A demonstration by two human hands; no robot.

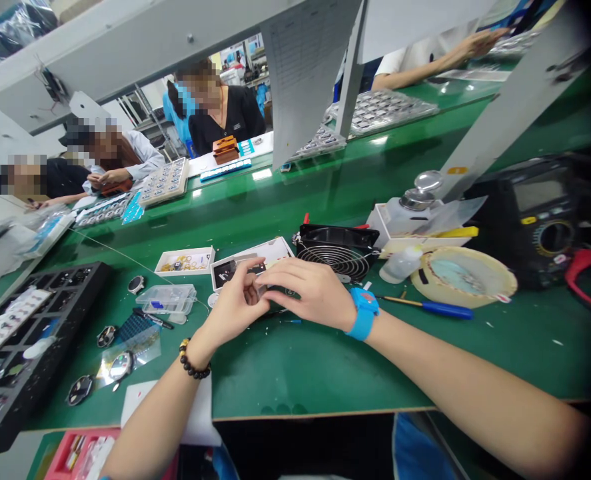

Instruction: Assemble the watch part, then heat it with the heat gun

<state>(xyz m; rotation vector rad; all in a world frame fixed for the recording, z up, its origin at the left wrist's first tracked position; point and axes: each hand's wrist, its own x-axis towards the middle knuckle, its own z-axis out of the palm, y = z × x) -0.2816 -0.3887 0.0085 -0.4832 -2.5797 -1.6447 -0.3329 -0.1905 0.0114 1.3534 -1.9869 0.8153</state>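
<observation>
two bare hands meet over a small dark part on a smooth green bench mat (295, 373).

the left hand (235, 303), a dark bead bracelet (193, 363) at its wrist, curls its fingers tight, pinching a small dark part (264, 288) that sits mid-bench just in front of a black round-grilled fan (336, 252). the right hand (308, 290), wearing a glossy blue wristband (364, 313), lies flat over the same part with fingers pressed together; what they grip cannot be told. nearby: a clear plastic box (168, 298), a white cardboard tray (185, 261), a blue-handled tool (432, 307).
</observation>
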